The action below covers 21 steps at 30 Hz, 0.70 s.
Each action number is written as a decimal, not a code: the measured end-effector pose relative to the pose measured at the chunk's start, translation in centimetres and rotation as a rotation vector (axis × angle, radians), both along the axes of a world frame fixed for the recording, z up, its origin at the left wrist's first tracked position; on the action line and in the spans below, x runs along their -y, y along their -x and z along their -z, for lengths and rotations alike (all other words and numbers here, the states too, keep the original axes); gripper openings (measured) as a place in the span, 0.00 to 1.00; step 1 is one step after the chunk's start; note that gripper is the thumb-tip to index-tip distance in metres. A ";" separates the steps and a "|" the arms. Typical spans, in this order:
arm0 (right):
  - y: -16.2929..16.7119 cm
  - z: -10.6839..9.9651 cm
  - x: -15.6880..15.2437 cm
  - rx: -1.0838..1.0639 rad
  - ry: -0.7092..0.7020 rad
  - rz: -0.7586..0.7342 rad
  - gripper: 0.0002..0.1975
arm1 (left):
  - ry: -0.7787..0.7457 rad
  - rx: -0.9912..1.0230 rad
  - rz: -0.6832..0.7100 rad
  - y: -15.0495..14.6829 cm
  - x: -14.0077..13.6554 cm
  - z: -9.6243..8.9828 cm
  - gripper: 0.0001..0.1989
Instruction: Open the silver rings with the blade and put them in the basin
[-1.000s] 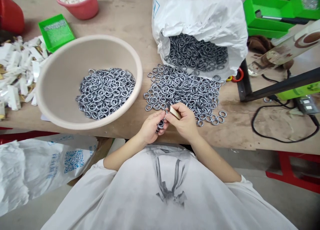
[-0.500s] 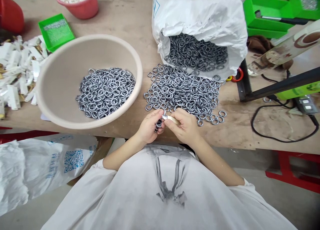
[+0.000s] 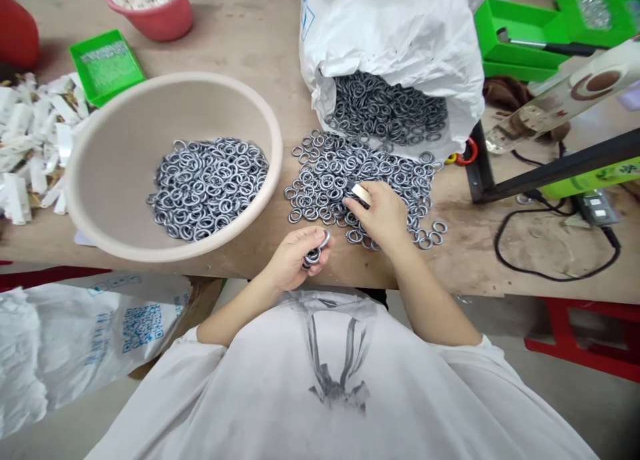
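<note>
Rings sorted by hand at the table.
Left hand (image 3: 295,260) closed on stacked rings (image 3: 314,253), frame centre; right hand (image 3: 383,213) pinches a pale stick (image 3: 361,193) over the ring pile (image 3: 350,180). Rings judged stiff, smooth, slippery: grip by rim.

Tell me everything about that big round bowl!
The bowl is wide, round and beige, and looks like plastic. It sits upright on the wooden table, its near rim reaching the table's front edge. Inside, a heap of shiny grey metal rings covers the right part of the bottom; the left stays bare. No hand touches it. More rings lie just to its right.
</note>
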State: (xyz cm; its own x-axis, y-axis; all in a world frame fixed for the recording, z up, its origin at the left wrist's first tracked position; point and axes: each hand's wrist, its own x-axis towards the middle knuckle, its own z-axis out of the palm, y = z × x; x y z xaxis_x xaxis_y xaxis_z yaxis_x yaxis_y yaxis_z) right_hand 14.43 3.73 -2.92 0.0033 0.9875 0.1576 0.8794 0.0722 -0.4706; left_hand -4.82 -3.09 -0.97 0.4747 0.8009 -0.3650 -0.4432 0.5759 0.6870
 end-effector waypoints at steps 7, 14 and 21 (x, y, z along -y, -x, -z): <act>2.8 -0.3 -2.2 0.249 0.110 -0.112 0.12 | 0.081 -0.026 -0.114 0.8 -0.6 0.9 0.13; 1.7 -0.5 -0.2 -0.447 0.097 -0.103 0.12 | 0.144 -0.015 -0.197 0.6 -1.4 1.2 0.17; 3.7 -0.4 4.6 -1.119 0.295 -0.132 0.20 | -0.042 -0.093 -0.265 -2.3 -1.2 1.6 0.22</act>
